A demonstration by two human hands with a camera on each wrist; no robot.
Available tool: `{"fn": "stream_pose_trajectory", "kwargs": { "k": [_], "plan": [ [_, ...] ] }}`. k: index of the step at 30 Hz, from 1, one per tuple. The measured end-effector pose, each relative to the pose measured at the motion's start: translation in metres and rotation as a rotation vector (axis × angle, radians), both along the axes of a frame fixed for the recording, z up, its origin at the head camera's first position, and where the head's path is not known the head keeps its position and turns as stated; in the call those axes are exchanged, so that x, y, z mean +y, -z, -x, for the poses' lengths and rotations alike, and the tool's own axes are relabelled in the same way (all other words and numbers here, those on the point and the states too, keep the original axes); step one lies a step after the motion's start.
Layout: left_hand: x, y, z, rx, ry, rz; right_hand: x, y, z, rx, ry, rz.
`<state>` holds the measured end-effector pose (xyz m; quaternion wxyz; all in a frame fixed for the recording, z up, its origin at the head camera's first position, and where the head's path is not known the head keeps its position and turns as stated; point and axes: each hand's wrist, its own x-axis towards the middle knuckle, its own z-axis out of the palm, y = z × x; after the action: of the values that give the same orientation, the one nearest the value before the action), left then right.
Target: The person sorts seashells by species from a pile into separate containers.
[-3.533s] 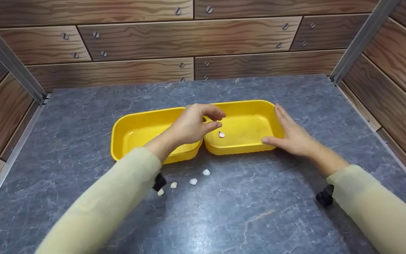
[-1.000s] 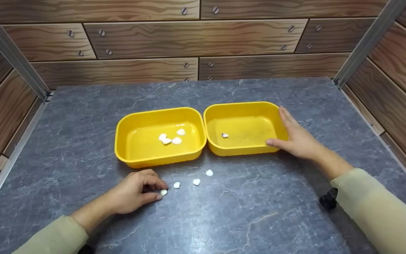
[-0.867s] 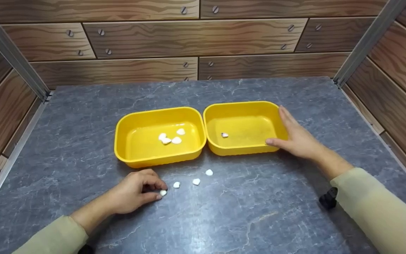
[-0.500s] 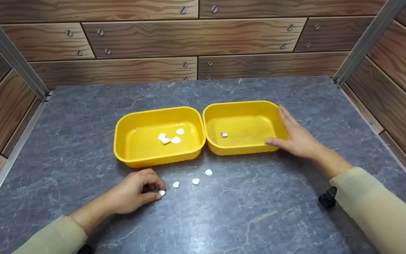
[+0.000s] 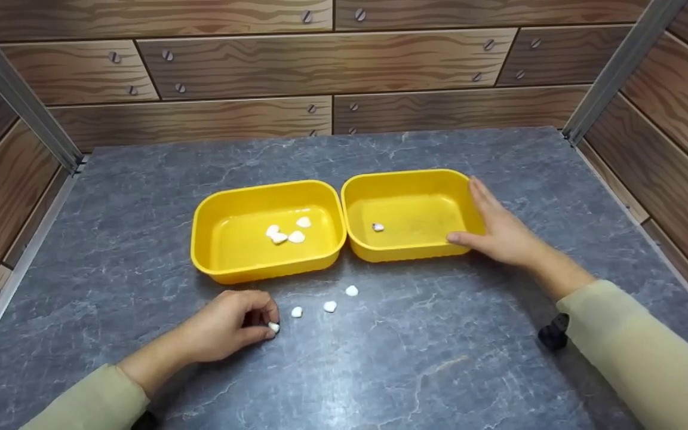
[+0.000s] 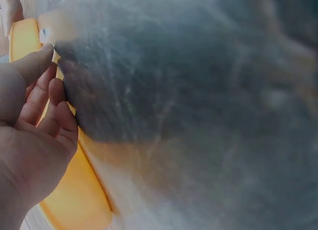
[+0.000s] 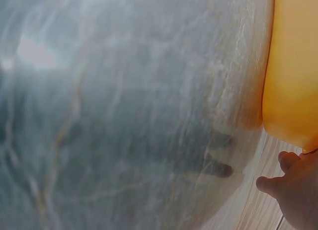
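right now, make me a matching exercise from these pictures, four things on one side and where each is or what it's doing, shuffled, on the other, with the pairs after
1. left hand
2. right hand
3. dark-marked shell
4. three white shells

A. inside the right tray
B. lying loose on the table
C. pinching a white shell
D. at the right tray's outer end

Pairs: 1-C, 2-D, 3-A, 4-B
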<state>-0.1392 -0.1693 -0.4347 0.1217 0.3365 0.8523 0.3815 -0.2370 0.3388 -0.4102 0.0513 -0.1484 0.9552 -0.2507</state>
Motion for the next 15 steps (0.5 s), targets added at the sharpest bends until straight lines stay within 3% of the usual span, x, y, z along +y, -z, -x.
{"fn": "stream_pose_trajectory", "kwargs": {
  "k": [8,15],
  "plan": [
    [0.009,-0.011,0.003,-0.038,0.021,-0.031,0.002,0.001,0.001,0.003,0.004,0.006],
    [0.025,-0.038,0.008,-0.056,0.008,-0.048,0.002,0.002,0.002,0.011,-0.002,0.003]
  ]
}}
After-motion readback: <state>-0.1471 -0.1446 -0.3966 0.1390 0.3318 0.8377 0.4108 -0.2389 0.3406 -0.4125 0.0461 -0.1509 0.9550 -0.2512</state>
